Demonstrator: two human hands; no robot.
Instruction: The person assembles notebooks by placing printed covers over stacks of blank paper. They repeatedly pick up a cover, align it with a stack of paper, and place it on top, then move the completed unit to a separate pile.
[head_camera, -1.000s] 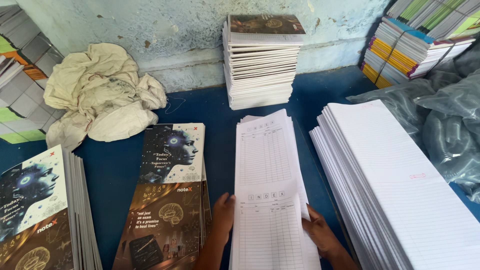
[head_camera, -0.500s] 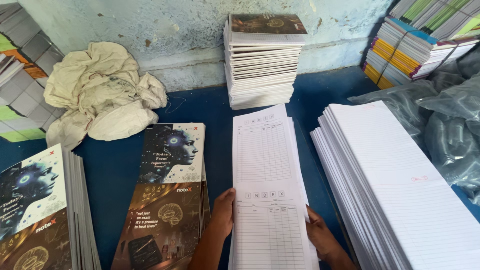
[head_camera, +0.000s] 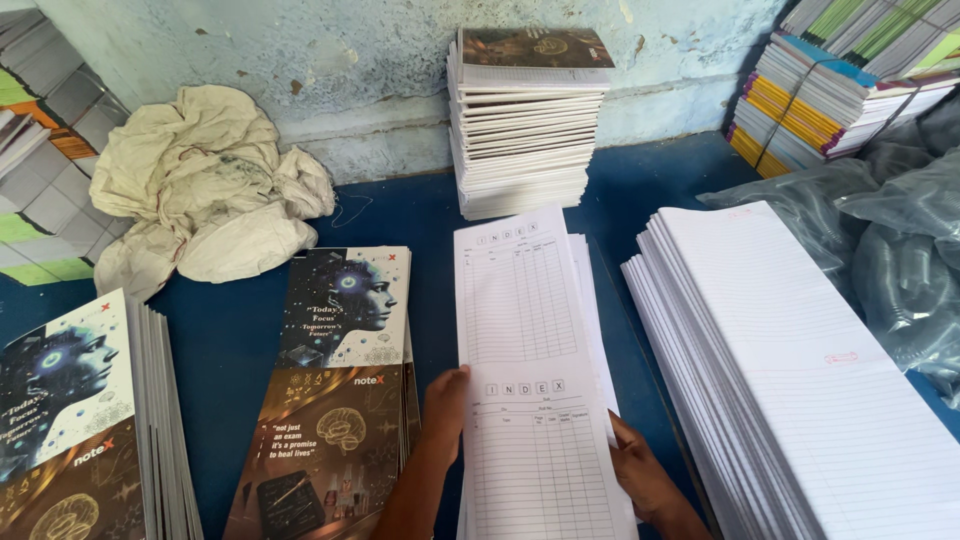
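Note:
A long white printed index sheet (head_camera: 520, 340) lies on top of a stack of the same sheets in the middle of the blue table (head_camera: 235, 340). My left hand (head_camera: 445, 405) grips its left edge. My right hand (head_camera: 640, 470) holds its right edge lower down. Left of my left hand sits a pile of dark printed notebook covers (head_camera: 335, 380) showing a face and a brain.
A thick stack of ruled white paper (head_camera: 800, 370) lies at the right. Finished notebooks (head_camera: 525, 120) are piled against the wall. A crumpled cream cloth (head_camera: 200, 190) lies at back left, more covers (head_camera: 70, 420) at the left edge, bundled notebooks (head_camera: 830, 90) and plastic bags (head_camera: 900, 250) at the right.
The top index sheet has been squared up over its stack and shifted slightly left. My left hand has moved a little higher along its left edge.

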